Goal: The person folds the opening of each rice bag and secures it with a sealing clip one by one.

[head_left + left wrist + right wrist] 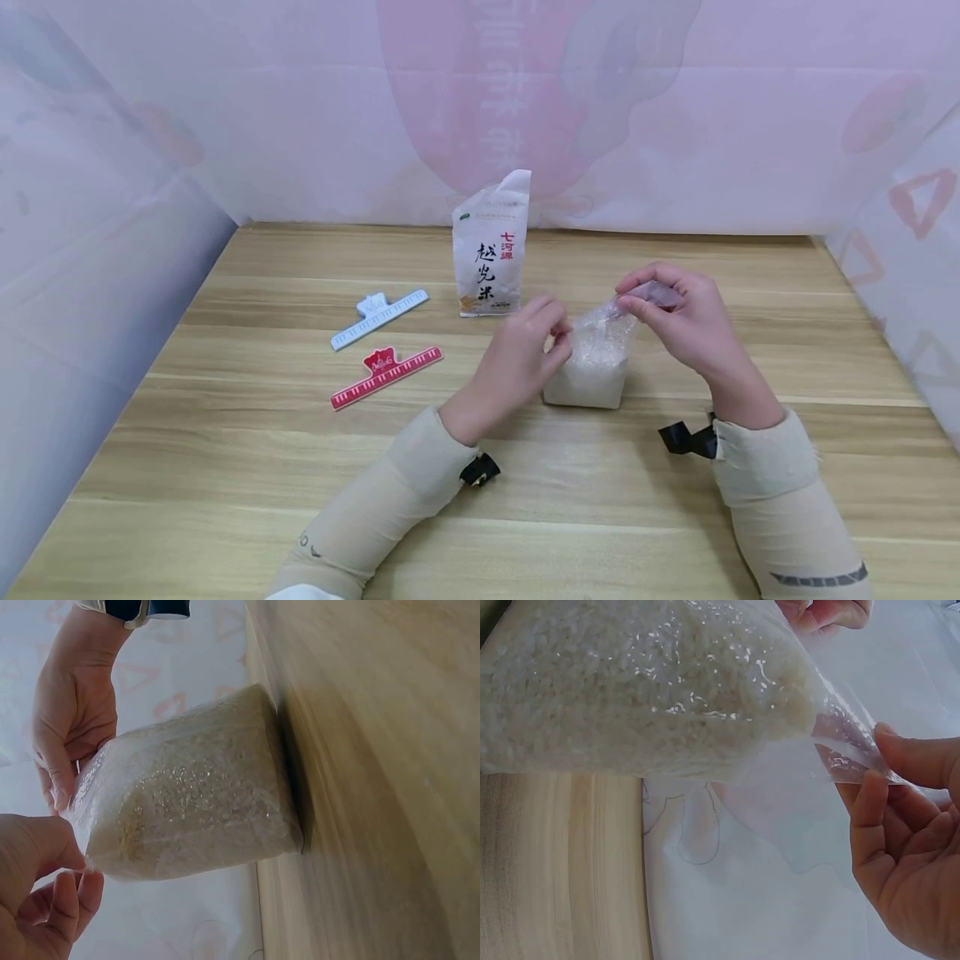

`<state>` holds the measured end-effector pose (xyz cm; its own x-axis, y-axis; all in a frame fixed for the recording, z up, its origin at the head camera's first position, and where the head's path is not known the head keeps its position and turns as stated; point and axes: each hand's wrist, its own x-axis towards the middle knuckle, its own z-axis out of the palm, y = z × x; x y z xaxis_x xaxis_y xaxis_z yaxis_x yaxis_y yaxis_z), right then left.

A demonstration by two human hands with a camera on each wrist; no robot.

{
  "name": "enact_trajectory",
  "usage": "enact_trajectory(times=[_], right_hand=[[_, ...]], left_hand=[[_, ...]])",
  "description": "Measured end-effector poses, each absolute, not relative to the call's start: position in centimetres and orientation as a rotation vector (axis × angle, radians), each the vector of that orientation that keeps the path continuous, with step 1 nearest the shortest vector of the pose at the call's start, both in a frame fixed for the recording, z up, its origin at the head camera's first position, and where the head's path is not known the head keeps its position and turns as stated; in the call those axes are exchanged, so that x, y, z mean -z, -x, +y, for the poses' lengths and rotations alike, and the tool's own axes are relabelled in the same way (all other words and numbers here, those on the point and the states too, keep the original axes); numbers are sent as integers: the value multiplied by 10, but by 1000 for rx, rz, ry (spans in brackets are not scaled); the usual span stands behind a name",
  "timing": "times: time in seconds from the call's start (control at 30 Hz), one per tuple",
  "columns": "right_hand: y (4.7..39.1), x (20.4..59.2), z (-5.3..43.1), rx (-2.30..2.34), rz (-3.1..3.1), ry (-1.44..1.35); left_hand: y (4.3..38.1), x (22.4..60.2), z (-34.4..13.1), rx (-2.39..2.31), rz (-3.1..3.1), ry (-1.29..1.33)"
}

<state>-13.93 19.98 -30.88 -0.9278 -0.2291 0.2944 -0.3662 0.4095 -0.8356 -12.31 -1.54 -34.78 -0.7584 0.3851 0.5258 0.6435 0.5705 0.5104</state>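
A clear plastic bag of rice (588,379) stands upright on the wooden table, its lower part full of white grains. Its loose top corner is pinched by my right hand (682,321), thumb against fingers, and the film stretches toward that hand in the right wrist view. On the other side, my left hand (525,350) pinches the bag's edge between thumb and forefinger; the left wrist view shows this left hand (45,881) at the corner of the bag (187,787). Behind the bag stands a white paper rice packet (491,250) with red and black lettering.
Left of my hands lie a light blue sealing clip (380,319) and a red sealing clip (387,377), both slanted on the table (247,483). A printed pale curtain (315,142) closes off the table's back and sides.
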Motion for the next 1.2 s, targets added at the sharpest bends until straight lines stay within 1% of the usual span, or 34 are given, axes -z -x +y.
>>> enact_trajectory(times=[0.4,0.63,0.87,1.2], right_hand=[[142,311,201,-1548,-2463,-578],[142,312,202,-1559,-2479,-579],[142,313,203,-1573,-2467,-594],[144,314,203,-1625,-2437,-629]], left_hand=[[131,345,-24,1185,-2480,925],[134,345,-21,1284,-2513,816],[144,345,-4,1482,-2552,691],[151,344,9,1585,-2524,627]])
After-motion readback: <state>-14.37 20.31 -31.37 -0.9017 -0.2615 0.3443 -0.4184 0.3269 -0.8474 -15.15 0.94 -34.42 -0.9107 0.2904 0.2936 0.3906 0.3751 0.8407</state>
